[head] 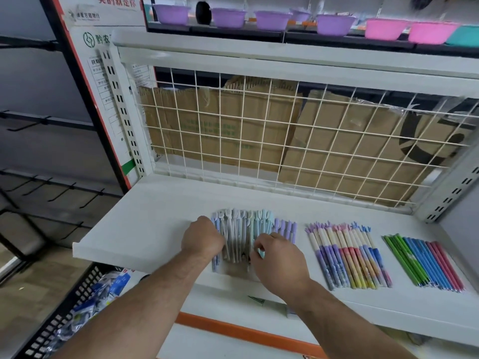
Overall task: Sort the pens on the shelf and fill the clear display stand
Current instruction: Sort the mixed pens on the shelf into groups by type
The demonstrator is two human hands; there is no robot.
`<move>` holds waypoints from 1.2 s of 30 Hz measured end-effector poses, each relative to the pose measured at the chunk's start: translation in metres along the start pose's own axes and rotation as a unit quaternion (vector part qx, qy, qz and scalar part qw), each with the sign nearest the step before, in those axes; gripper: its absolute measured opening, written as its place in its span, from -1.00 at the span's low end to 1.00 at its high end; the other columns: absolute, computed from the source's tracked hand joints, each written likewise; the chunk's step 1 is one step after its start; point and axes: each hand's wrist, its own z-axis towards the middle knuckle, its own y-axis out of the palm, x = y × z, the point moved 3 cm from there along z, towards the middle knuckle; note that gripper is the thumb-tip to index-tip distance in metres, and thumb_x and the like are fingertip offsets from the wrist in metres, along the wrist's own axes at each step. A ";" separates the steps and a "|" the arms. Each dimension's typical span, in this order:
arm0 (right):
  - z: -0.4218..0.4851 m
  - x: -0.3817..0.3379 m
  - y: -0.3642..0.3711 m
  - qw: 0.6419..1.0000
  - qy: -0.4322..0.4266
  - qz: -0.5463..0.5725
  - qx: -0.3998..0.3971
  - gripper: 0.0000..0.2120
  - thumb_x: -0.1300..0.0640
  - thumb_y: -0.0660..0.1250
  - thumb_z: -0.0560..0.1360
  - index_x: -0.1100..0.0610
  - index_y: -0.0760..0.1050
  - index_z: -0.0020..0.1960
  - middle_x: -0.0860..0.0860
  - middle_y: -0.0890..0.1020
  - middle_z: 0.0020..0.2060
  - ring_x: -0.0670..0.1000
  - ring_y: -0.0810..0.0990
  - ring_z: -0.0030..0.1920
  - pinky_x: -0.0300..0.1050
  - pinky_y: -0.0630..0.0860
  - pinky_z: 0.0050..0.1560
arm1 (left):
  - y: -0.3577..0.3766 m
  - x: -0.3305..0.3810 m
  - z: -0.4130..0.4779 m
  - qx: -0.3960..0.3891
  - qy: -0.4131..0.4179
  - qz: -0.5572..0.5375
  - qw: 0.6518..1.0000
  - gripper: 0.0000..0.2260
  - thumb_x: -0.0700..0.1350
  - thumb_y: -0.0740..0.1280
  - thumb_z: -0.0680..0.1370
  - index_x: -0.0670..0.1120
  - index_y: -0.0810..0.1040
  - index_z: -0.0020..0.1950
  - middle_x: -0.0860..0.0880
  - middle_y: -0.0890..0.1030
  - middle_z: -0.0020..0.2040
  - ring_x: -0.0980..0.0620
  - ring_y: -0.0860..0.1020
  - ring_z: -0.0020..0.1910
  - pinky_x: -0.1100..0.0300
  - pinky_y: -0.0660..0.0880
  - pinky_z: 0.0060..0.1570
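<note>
Gripping pastel plastic pens (pixel 242 233) with curled left hand (pixel 203 238), pinching one with right hand (pixel 276 257); risks scattering over white metal shelf (pixel 155 221) if jostled

red "美的就是你" atop wall poster (pixel 103 24); green "黔农" below (rest cut off, small print blurred)

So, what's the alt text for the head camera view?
Left hand grips one end of a row of pastel pens on a white shelf; right hand pinches a light blue pen. Two-tone pens and thin coloured pens lie to the right.
</note>
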 end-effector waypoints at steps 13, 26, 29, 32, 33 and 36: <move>-0.004 0.007 -0.009 0.999 0.014 0.031 -0.013 -0.87 0.04 0.22 0.59 0.00 0.49 -0.12 -0.07 0.59 -0.17 0.00 0.55 -0.23 -0.11 0.52 -0.22 | 0.002 -0.004 0.005 -0.005 -0.050 -0.035 0.998 -0.90 -0.22 0.34 0.38 -0.11 0.43 -0.29 -0.02 0.54 -0.36 0.06 0.51 -0.42 0.27 0.26 -0.53; -0.003 -0.001 -0.016 0.946 0.120 0.299 -0.036 -0.82 0.09 0.36 0.53 0.06 0.56 -0.24 -0.09 0.60 -0.42 -0.09 0.58 -0.39 -0.28 0.48 -0.35 | -0.013 0.003 -0.030 -0.074 -0.018 -0.330 0.941 -0.88 -0.23 0.35 0.40 -0.13 0.47 -0.33 -0.09 0.35 -0.41 -0.02 0.31 -0.38 0.10 0.28 -0.28; -0.003 -0.009 -0.021 0.928 0.151 0.340 -0.023 -0.83 0.08 0.37 0.55 0.09 0.59 -0.21 -0.10 0.58 -0.46 -0.11 0.53 -0.43 -0.27 0.47 -0.41 | -0.017 0.012 -0.047 -0.100 0.017 -0.346 0.933 -0.95 -0.23 0.36 0.40 -0.18 0.56 -0.26 0.00 0.42 -0.49 0.00 0.35 -0.47 0.15 0.33 -0.35; -0.007 -0.018 -0.024 0.911 0.178 0.371 -0.009 -0.84 0.05 0.40 0.55 0.10 0.62 -0.16 -0.08 0.58 -0.45 -0.10 0.49 -0.46 -0.26 0.40 -0.48 | -0.022 0.019 -0.063 -0.137 0.054 -0.348 0.926 -0.96 -0.23 0.40 0.41 -0.18 0.59 -0.17 0.09 0.49 -0.51 0.11 0.40 -0.55 0.21 0.36 -0.41; -0.009 -0.021 -0.025 0.905 0.183 0.383 -0.004 -0.85 0.06 0.41 0.54 0.11 0.63 -0.15 -0.06 0.58 -0.44 -0.10 0.49 -0.47 -0.26 0.38 -0.50 | -0.024 0.021 -0.068 -0.149 0.070 -0.347 0.923 -0.96 -0.22 0.42 0.43 -0.15 0.60 -0.15 0.09 0.52 -0.48 0.13 0.43 -0.54 0.21 0.37 -0.41; -0.019 -0.024 -0.031 0.894 0.200 0.401 0.019 -0.89 0.13 0.43 0.53 0.15 0.64 -0.14 -0.03 0.61 -0.44 -0.07 0.51 -0.46 -0.21 0.38 -0.50 | -0.027 0.026 -0.083 -0.185 0.104 -0.352 0.912 -0.94 -0.23 0.45 0.46 -0.13 0.61 -0.11 0.02 0.61 -0.38 0.10 0.50 -0.45 0.21 0.41 -0.40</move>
